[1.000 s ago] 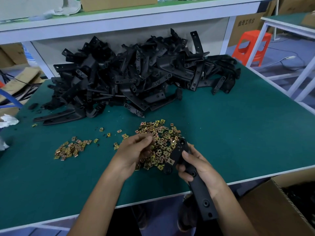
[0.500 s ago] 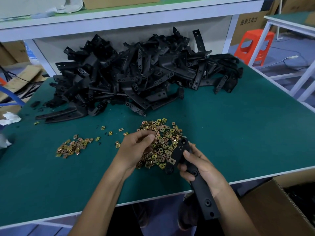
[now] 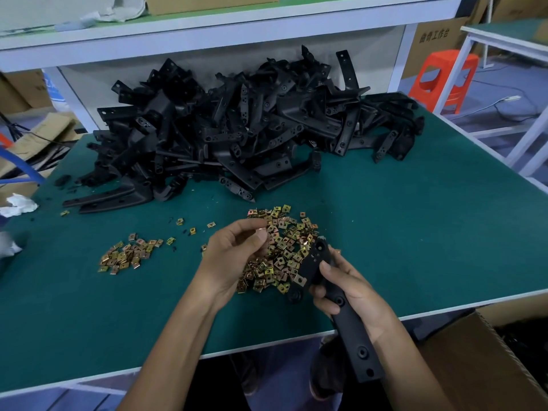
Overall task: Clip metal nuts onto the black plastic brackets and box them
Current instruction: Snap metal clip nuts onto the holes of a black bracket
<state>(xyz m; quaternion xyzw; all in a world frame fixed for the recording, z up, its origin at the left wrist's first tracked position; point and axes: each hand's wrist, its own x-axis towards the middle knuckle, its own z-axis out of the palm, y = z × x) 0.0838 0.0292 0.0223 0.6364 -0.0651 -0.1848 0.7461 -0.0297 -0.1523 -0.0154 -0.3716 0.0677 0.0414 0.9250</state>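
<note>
**Head view, logged from the remote station.**

The right hand (image 3: 353, 292) was closed around a long black plastic bracket (image 3: 357, 342). Its thumb lay across the bracket's face, the drilled tail ran back past the wrist, and the head pointed toward the left hand.

The left hand (image 3: 234, 256) had its fingers curled. Thumb and fingertips pinched what I took to be a single nut (image 3: 261, 231), small and partly hidden.

Between and just beyond both hands lay the main pile of brass-coloured square metal nuts (image 3: 281, 256) on the green table mat (image 3: 415, 218). A smaller scatter of nuts (image 3: 127, 255) lay well left of the left hand.

A second nut (image 3: 300, 280) looked seated on the bracket's head, just left of the right thumb; I could not confirm it.

The heap of unworked black brackets (image 3: 237, 129) sat well beyond the hands. The open cardboard box (image 3: 474, 366) stood down to the right of the right wrist.

**Judgement.** The clipping step was in hand, and this piece was not yet ready for boxing. The next move called for turning the pinched nut open side first, bringing it to a bare hole on the bracket and pressing it home.
</note>
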